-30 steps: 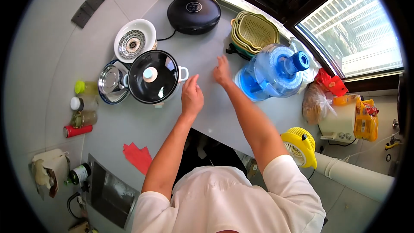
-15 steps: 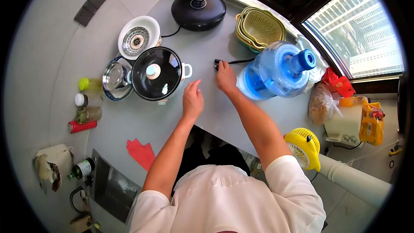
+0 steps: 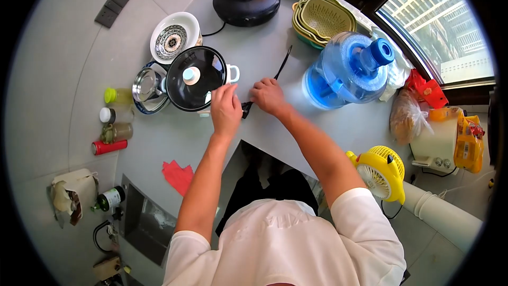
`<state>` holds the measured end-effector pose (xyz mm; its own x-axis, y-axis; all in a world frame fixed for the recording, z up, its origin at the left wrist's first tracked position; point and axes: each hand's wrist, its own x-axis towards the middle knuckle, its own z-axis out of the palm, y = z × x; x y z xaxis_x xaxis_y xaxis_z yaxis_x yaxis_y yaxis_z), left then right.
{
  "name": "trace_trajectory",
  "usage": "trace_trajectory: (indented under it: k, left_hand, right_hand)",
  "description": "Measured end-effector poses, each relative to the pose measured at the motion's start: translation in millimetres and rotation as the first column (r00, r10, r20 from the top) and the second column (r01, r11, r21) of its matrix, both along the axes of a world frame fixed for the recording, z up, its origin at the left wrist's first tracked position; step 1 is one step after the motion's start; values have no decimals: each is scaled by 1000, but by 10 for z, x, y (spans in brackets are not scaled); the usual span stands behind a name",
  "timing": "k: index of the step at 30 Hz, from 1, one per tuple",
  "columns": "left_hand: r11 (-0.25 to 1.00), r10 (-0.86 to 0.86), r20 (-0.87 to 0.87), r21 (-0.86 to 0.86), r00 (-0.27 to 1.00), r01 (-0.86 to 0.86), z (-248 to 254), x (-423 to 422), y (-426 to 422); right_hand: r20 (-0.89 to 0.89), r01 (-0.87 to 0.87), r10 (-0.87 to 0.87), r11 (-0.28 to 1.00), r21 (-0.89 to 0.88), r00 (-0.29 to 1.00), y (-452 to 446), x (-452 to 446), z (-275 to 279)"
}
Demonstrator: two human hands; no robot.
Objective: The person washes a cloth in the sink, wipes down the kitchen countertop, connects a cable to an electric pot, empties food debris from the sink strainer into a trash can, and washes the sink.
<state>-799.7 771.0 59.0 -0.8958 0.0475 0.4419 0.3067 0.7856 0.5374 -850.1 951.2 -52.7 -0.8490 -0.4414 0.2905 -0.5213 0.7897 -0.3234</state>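
Note:
My right hand (image 3: pixel 268 96) is closed around a black power cord (image 3: pixel 284 62). Its loose length sticks up past my knuckles, and a black plug-like end (image 3: pixel 246 109) hangs out on the left side. My left hand (image 3: pixel 226 110) hovers at the near right edge of a pot with a dark glass lid (image 3: pixel 207 77), fingers bent a little and holding nothing that I can see. The white side handle (image 3: pixel 233 73) lies just beyond its fingertips. From this angle I cannot tell whether that hand touches the pot.
A large blue water jug (image 3: pixel 344 77) stands right of my hands, with green colanders (image 3: pixel 325 18) behind it. A black round appliance (image 3: pixel 246 2) sits at the back. Bowls (image 3: pixel 174 34) and jars (image 3: pixel 117 95) line the left; a red cloth (image 3: pixel 177 176) lies near the sink (image 3: pixel 145 222).
My right hand has moved left and toward me with the cord, drawing it away from the water jug. My left hand has shifted slightly left, closer to the pot.

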Motion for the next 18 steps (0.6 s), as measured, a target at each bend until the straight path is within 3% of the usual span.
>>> trace_trajectory:
  k: [1,2,5,9,11,13,18]
  left_hand:
    - [996,23,-2,-83,1000,-23,-7,-83,-29]
    - [996,22,0,-83,1000,-22,-19,-137,-32]
    - [907,112,87,-417,990,-66,5,-304,-9]
    - [857,177,116,-506,977,-95,-83,-497,74]
    - [782,154,-11,-610,988,-129,-161,-559,53]
    - [800,135,9,-592,991,-104,-124,-591,33]
    - [857,73,43,-514,996,-41,16,-433,-82]
  right_hand:
    - [130,-63,56,996,55,990,7,18,-12]
    - [132,-63,55,997,54,990,11,43,-23]
    - [262,-117,84,987,112,961,-4,146,18]
    - [324,-97,55,989,113,945,-41,272,132]
    - [350,-87,32,986,145,936,-97,322,198]
    - [350,-50,-35,971,233,936,-164,347,158]
    - [295,5,-83,967,256,952,-272,382,3]
